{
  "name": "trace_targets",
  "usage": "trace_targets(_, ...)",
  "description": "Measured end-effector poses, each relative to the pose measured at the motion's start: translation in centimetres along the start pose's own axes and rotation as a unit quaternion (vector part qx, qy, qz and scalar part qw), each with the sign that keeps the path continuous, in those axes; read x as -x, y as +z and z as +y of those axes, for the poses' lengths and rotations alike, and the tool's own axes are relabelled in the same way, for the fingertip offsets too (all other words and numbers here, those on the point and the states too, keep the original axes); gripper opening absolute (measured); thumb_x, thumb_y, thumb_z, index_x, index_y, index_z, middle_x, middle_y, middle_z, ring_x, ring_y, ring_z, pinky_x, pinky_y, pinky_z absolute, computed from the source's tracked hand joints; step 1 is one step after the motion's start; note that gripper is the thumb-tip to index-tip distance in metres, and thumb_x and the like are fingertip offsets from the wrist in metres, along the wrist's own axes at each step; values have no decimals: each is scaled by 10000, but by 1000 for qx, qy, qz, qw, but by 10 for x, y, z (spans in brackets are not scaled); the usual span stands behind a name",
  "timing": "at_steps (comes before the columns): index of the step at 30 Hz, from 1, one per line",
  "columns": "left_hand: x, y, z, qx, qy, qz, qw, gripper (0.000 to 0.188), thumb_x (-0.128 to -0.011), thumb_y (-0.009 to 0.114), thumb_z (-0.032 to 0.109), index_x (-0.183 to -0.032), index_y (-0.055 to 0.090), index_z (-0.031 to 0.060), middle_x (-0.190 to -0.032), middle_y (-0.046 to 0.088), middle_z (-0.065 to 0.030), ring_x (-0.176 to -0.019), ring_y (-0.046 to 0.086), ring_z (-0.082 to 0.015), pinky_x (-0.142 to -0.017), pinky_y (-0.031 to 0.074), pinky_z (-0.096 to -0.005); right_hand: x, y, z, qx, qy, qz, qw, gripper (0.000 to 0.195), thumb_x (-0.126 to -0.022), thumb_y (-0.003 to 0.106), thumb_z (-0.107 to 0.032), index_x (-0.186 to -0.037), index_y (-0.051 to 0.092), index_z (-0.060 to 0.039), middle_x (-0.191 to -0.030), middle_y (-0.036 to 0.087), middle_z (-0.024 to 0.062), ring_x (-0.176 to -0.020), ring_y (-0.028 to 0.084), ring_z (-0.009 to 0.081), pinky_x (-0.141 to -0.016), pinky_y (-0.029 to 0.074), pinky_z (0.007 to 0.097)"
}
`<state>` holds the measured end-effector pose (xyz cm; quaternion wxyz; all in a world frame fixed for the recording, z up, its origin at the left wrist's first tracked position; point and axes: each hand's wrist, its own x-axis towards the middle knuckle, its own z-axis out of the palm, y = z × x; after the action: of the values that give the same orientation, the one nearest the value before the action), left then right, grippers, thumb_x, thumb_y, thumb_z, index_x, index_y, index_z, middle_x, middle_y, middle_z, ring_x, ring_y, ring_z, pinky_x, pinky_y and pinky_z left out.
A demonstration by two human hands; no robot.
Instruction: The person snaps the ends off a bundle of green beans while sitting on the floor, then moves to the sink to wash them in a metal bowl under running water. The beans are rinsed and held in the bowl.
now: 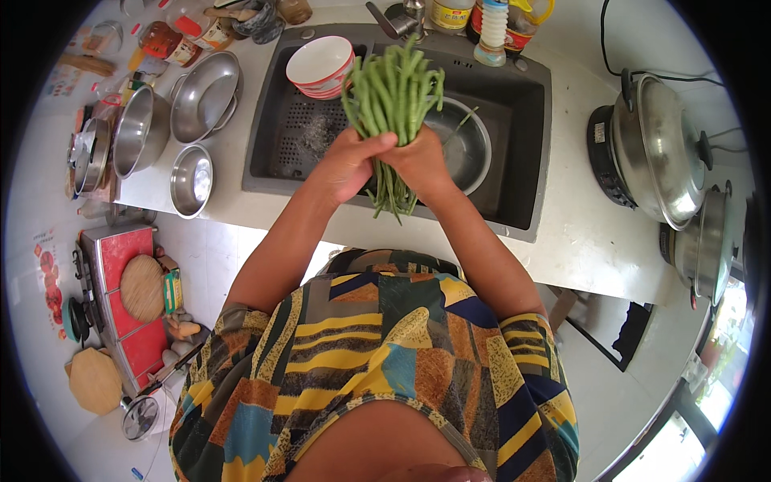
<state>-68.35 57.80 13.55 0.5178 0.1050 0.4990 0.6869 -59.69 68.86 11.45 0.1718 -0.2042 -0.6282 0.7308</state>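
A thick bundle of long green beans (394, 90) is held upright over the divider of a dark double-basin sink (538, 150). Both hands wrap round its lower part: my left hand (349, 162) from the left, my right hand (418, 162) from the right, thumbs close together. Bean ends hang below the hands. Behind my right hand, in the right basin, sits a round metal bowl (476, 162) with a thin green piece over its rim. Stacked white bowls with red rims (319, 63) and a wire scourer (316, 137) are in the left basin.
Metal basins and a small steel bowl (191, 181) stand on the counter at left, near bottles and jars. A faucet (400, 21) and more bottles line the sink's back edge. To the right is a lidded metal wok (659, 144) on a dark cooker, with another lidded pot beside it.
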Motion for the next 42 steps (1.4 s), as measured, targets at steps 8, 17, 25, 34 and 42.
trace_targets(8,-2,-6,24,74,49,75,993,536,-724,759,5,-1223,573,67,-1142,617,-10,-1093,554,-145,-935,458,-325,-21,14,-19,403,-171,-72,896,864,-668,735,-351,-1365,405,39,-1422,371,264,-1393,279,386,-1146,238,502)
trace_targets(17,0,-30,39,100,90,51,990,477,-738,738,34,-1192,595,28,-1081,655,-75,-936,641,-194,-832,534,-328,-4,39,-65,425,-153,-84,888,935,-706,775,-366,-1422,340,50,-1486,321,221,-1422,250,366,-1150,256,471)
trace_targets(25,10,-53,64,114,123,-19,986,632,-792,682,152,-1367,432,67,-942,585,-49,-840,589,-196,-913,481,-409,0,-9,-28,32,-50,-67,996,591,-924,645,-230,-1424,403,-28,-1483,374,140,-1310,456,251,-1071,390,361)
trace_targets(34,35,-55,76,155,190,-44,968,763,-793,690,187,-1458,331,81,-905,532,-17,-826,550,-181,-933,445,-421,-36,-124,162,199,263,130,935,734,-842,699,-442,-1341,478,49,-1291,569,190,-1183,560,277,-971,440,368)
trace_targets(42,66,-59,80,148,240,0,960,814,-769,663,192,-1483,293,67,-876,500,-6,-791,522,-172,-937,441,-413,-88,-129,238,243,273,181,913,1084,-704,759,-613,-1407,350,105,-1377,472,272,-1262,491,367,-1029,394,415)
